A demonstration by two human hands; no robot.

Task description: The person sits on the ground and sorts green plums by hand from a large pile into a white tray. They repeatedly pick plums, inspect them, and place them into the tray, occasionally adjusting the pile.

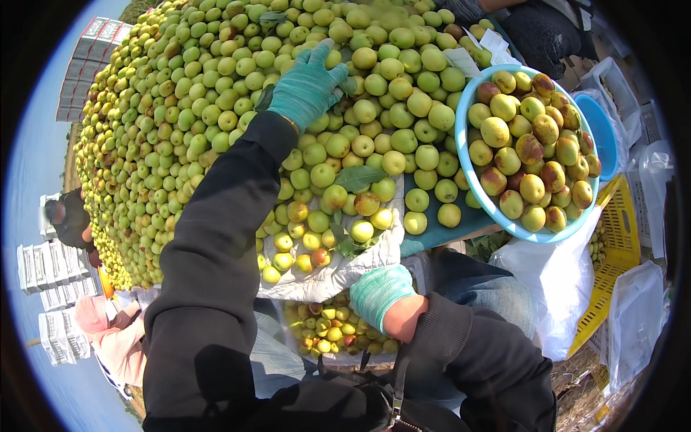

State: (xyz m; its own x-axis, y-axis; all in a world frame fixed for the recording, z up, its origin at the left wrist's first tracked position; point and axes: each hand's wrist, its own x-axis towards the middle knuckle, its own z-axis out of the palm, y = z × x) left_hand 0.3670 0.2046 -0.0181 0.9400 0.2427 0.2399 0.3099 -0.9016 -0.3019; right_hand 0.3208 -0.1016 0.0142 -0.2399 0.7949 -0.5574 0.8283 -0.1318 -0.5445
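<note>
So we've got a huge pile of green fruit filling most of the view, with a blue basin of redder fruit parked at its right edge. Behind that we spot a second basin, a yellow crate and a white bag. Someone in pink is over on the left, and another person at top right.

Our left arm stretches far up over the pile, its sleeve blocking a chunk of it; the gloved left hand lies palm-down on the fruit, fingers spread, not gripping anything we can see. The right hand is bent in low by the white cloth, above more fruit, well apart from the left. Its fingers are tucked out of sight, so we can't tell if they're holding anything. Both people are partly cut off.
</note>
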